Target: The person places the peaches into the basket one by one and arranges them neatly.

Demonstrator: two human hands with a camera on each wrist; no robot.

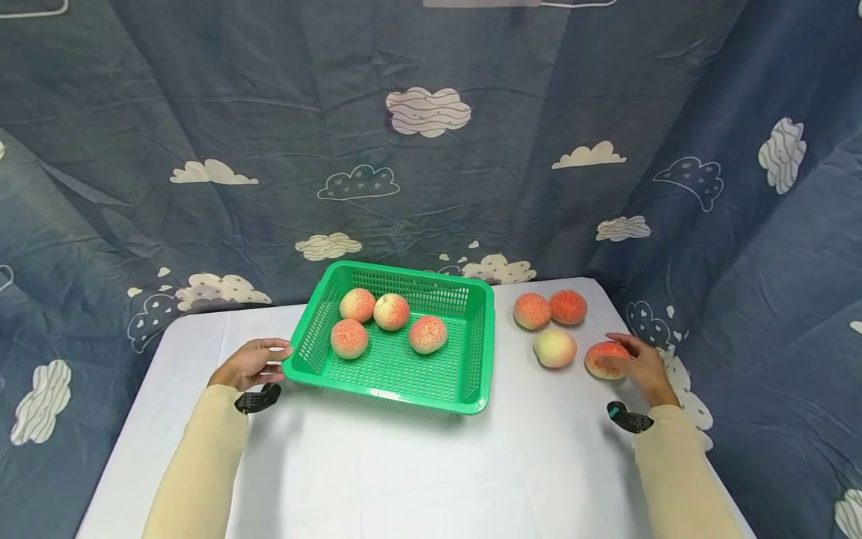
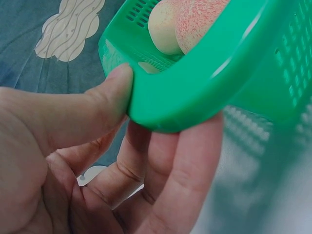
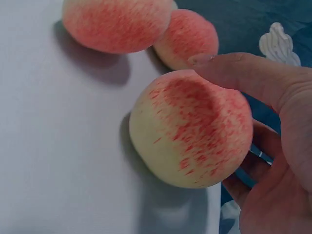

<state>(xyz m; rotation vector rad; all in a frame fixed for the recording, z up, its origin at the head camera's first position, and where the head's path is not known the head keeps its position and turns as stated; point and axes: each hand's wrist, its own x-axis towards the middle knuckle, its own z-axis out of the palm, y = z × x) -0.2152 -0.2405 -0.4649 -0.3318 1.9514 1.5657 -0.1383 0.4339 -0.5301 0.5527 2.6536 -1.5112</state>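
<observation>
A green plastic basket (image 1: 385, 394) with perforated walls sits slightly turned on the table, and several red-and-cream peaches (image 1: 349, 339) lie in it. At its left corner my left hand (image 1: 251, 364) pinches the rim (image 2: 195, 100), thumb on top and fingers underneath. Over on the right, my right hand (image 1: 643, 370) grips a peach (image 3: 190, 129), with the thumb on the near side and the fingers behind it, partly hidden. Three more peaches lie close by: a pale yellow one (image 1: 555, 348) and two redder ones (image 1: 568, 307) behind it.
A white cloth (image 1: 431, 479) covers the table. Behind and at both sides hangs a dark blue curtain (image 1: 269, 135) with a cloud pattern. The table's right edge (image 1: 609, 299) runs close to the gripped peach.
</observation>
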